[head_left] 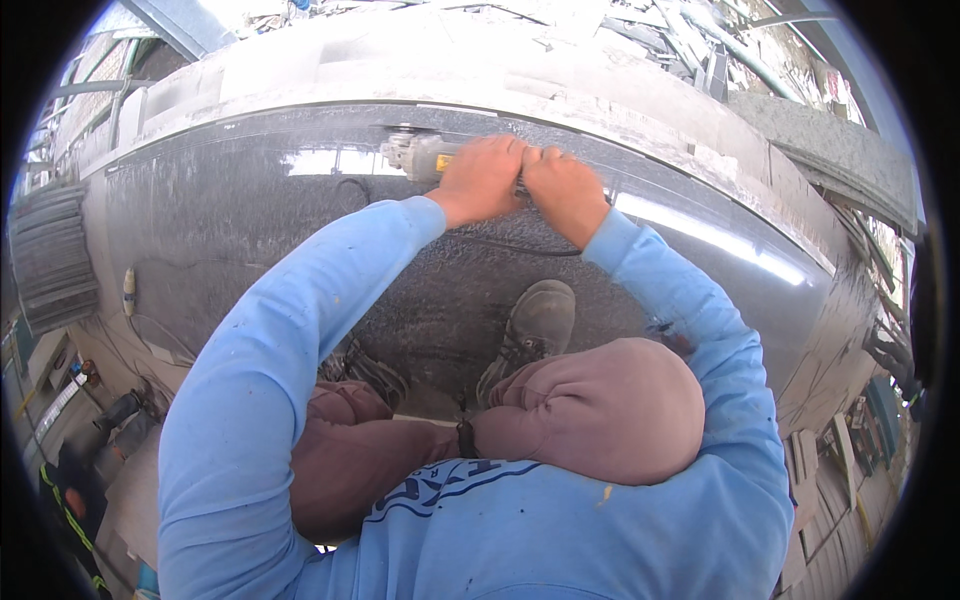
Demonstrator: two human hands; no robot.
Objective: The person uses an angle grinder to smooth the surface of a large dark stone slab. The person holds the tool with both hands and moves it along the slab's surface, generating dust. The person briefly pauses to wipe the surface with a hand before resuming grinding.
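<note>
Both of my hands grip an angle grinder (420, 158) with a grey head and a yellow patch on its body. My left hand (483, 178) wraps round the body behind the head. Right beside it, my right hand (563, 186) closes on the rear end, which the fingers mostly hide. The grinder's disc (410, 129) is blurred and sits at the far edge of a dark polished stone slab (270, 220). A black cord (515, 246) runs from the tool across the slab. My shoes rest on the slab's near part.
Beyond the slab lies a pale dusty ledge (330, 75), with heaped stone offcuts (690, 45) past it. A stack of grey slabs (52, 258) stands at the left. A cable connector (129, 291) lies at the slab's left. Stone pieces (845, 460) lean at the lower right.
</note>
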